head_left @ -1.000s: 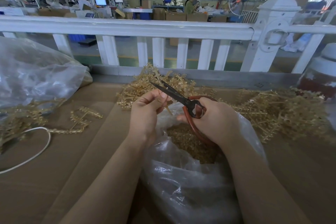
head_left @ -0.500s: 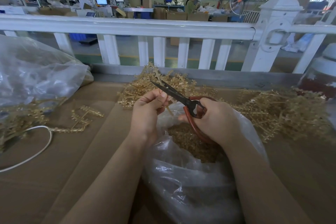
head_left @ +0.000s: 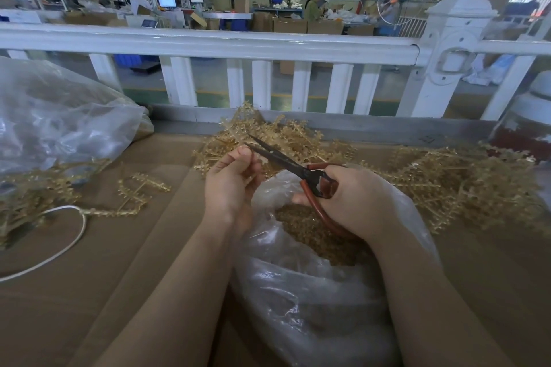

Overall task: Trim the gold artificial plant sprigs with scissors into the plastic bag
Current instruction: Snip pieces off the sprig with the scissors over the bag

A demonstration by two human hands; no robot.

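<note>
Standing next to the bench here: the plastic bag (head_left: 313, 301) sits open right in front of the person, mouth up, with a heap of gold clippings (head_left: 316, 235) already in it. Both hands hover just over that mouth. The left hand (head_left: 231, 185) has its fingers curled in, pinching what looks like a short gold sprig (head_left: 253, 179), though it's mostly hidden behind the fingers, so I can't say how much is left. The right hand (head_left: 354, 199) is wrapped through the red handles of the scissors (head_left: 286, 162). The blades are slightly parted and run up and away from the bag toward the left fingertips, with the tips just past them. So the cut line crosses right where the sprig sticks out, and anything snipped should drop straight into the bag. More uncut sprigs (head_left: 465, 185) are piled beyond the bag and off to its right. A few stray pieces (head_left: 140, 197) lie well left of it, near a white cord (head_left: 74, 235).
</note>
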